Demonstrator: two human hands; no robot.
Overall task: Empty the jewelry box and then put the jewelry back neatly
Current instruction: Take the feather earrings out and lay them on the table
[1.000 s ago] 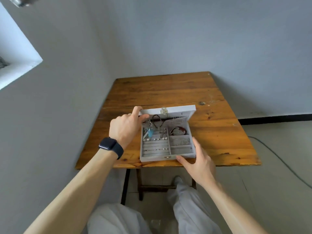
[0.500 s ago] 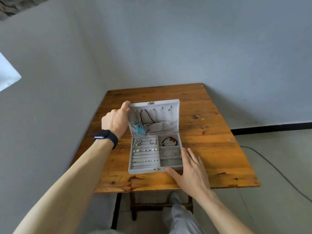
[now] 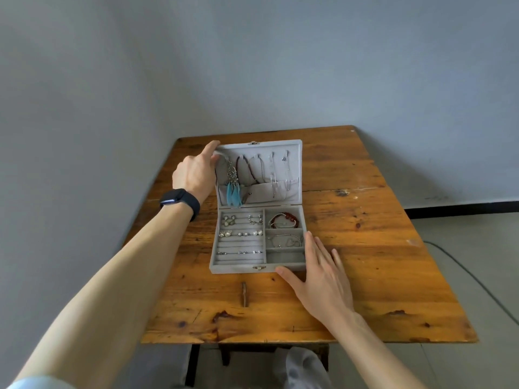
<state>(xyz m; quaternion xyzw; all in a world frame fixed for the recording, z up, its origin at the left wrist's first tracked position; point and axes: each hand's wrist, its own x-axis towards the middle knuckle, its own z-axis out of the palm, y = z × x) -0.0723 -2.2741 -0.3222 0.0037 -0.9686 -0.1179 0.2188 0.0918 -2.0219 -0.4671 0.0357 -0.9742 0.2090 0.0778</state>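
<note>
Box open mid-tabletop, emptying not begun.
Left hand at lid's 10 o'clock corner, propping it back; can't tell if the grip pinches. Right hand flat, grip slack, bracing box at 4 o'clock against sliding. Jewelry all inside.

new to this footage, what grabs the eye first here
An open grey jewelry box sits on the wooden table. A blue feather pendant hangs inside its raised lid, whose far left corner the left hand holds. The right hand lies flat against the box's near right corner.
</note>
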